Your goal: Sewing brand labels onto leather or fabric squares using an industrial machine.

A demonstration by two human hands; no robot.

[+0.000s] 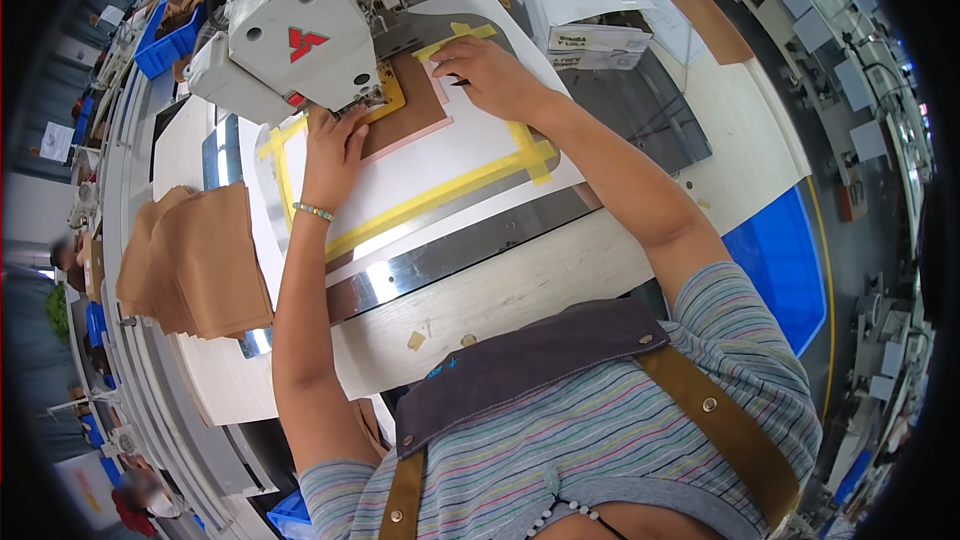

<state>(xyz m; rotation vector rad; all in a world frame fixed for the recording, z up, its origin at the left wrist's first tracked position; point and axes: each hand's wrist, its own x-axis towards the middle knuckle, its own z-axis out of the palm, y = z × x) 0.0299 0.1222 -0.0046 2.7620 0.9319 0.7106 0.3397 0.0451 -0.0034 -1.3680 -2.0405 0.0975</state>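
Observation:
A brown leather-like panel [405, 128] with pale pink strips along its edge lies on a white sheet [480, 145] framed with yellow tape. Its far part reaches beneath the sewing machine head [300, 30], next to a yellow plate [393, 88]. My left hand [335, 152] lies at the panel's left edge, fingers stretched toward the machine and thumb apart. At the panel's far right corner is my right hand [487, 78], its fingers bent and drawn together. A small dark pointed thing shows under that hand, mostly hidden, so its kind cannot be told.
Stacked brown panels [205, 265] lie on the table to the left. A white carton [590, 25] stands at the back right, near a flat brown piece [708, 25]. One blue bin [785, 265] is at the right, another [165, 45] at the far left.

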